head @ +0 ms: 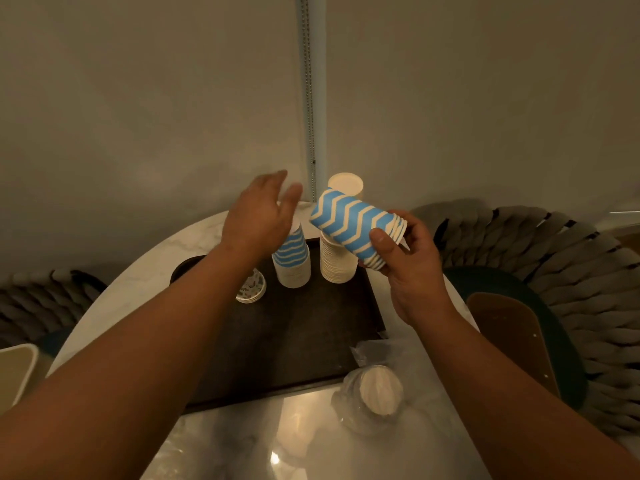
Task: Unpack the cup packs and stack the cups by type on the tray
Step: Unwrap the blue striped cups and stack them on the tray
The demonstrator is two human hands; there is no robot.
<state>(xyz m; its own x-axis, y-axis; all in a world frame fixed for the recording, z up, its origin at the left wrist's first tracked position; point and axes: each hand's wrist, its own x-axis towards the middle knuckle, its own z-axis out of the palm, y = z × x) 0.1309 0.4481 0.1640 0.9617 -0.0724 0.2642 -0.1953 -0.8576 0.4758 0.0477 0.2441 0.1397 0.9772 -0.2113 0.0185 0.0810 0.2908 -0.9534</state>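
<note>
Right hand: the right hand [412, 258], right of centre in the frame, grasps a nested bundle of blue zigzag cups [356, 223] at its rim end, thumb on the near side and fingers curled behind; the bundle lies tilted, its closed end pointing toward the upper left.
Left hand: the left hand [259, 216], just left of centre, hangs over the tray with fingers straight and spread, grasping nothing (it is motion-blurred).
Blue stack: a stack of blue zigzag cups on the tray [291, 263] stands upside down at centre, directly below the left hand; whether the hand touches it cannot be told.
Plain stack: a taller stack of plain cream cups [337, 261] stands just right of it, partly hidden behind the held bundle.
Patterned cups: a low pile of patterned cups [252, 289] sits left of the blue stack, partly hidden by the left forearm.
Tray: the dark tray [294, 341] fills the middle of the round marble table [145, 275].
Wrapped pack: a pack of cups in clear plastic [375, 393] lies on the table at lower right, just beyond the tray's near corner.
Surroundings: a woven chair [554, 289] stands at the right edge.
</note>
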